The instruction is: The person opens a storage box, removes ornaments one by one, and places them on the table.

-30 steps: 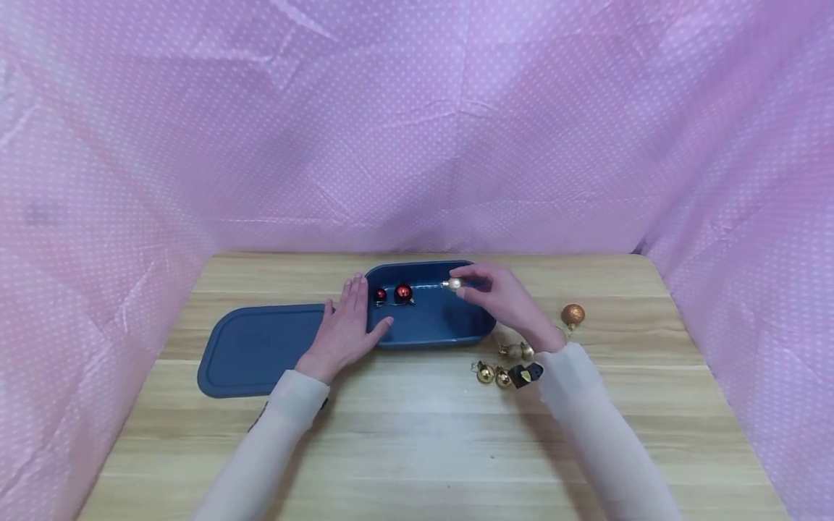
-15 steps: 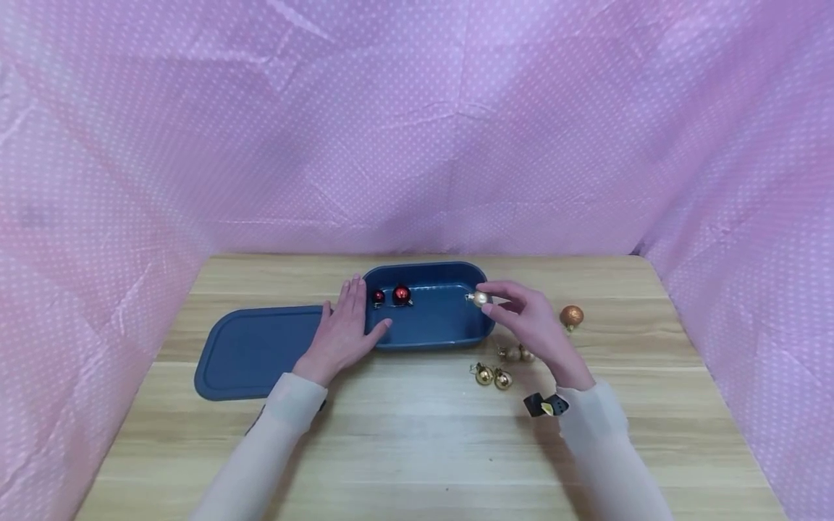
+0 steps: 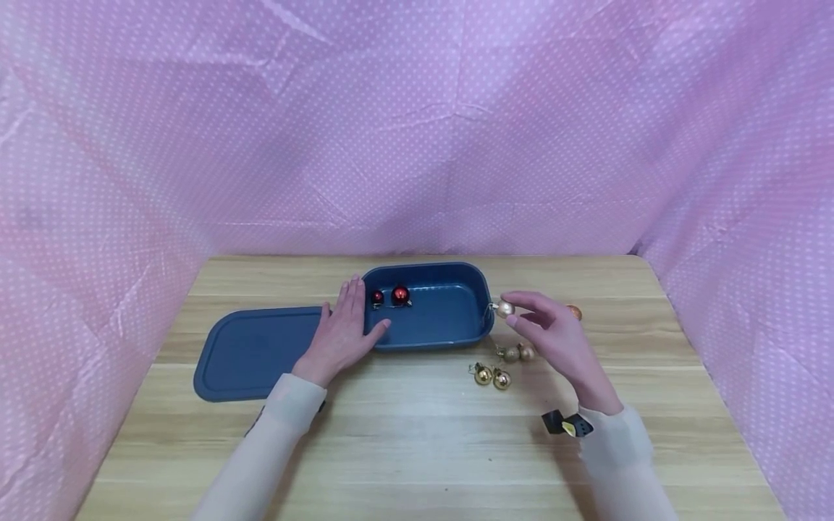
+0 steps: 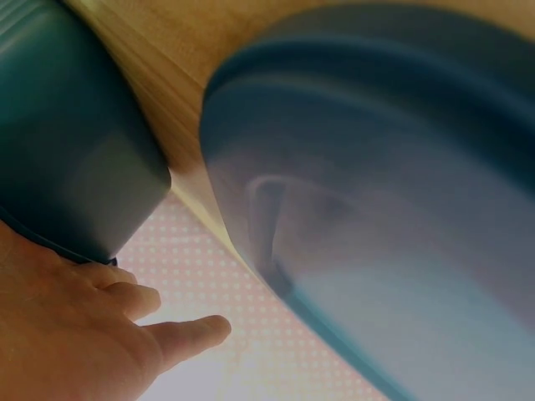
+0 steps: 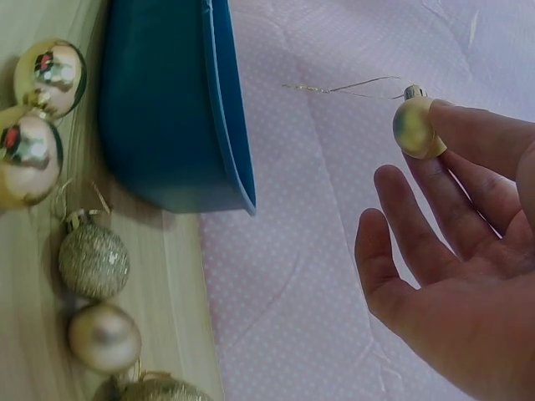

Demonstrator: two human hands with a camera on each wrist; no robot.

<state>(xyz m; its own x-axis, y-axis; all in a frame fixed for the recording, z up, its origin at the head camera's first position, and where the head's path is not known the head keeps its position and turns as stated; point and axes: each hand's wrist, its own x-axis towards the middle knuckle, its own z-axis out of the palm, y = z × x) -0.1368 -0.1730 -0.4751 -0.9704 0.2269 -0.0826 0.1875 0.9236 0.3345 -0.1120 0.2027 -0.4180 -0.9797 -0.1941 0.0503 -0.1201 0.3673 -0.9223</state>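
Observation:
Between thumb and fingertips, my right hand [image 3: 554,336] pinches a small gold Christmas bauble [image 3: 504,309]. In the right wrist view, a thread loop trails from the cap of that gold bauble [image 5: 415,129]. It hangs just off the right end of a blue box [image 3: 430,344]. At the box's other end my left hand [image 3: 340,329] rests with straight fingers against the rim. Two red baubles, a larger one [image 3: 400,294] and a smaller one [image 3: 377,297], lie inside the box at its left. In the left wrist view the left hand [image 4: 75,334] touches the box wall [image 4: 75,150].
A blue lid [image 3: 254,354] lies left of the box, partly behind the left hand. Two shiny gold baubles [image 3: 483,374] sit in front of the box, with a glittery bauble [image 5: 94,261] and a matte one [image 5: 104,337] nearby. A copper bauble [image 3: 575,312] shows behind the right hand.
My right hand has carried the gold bauble from over the box rightward and toward me, past its right rim. The left hand has stayed at the box's left end.

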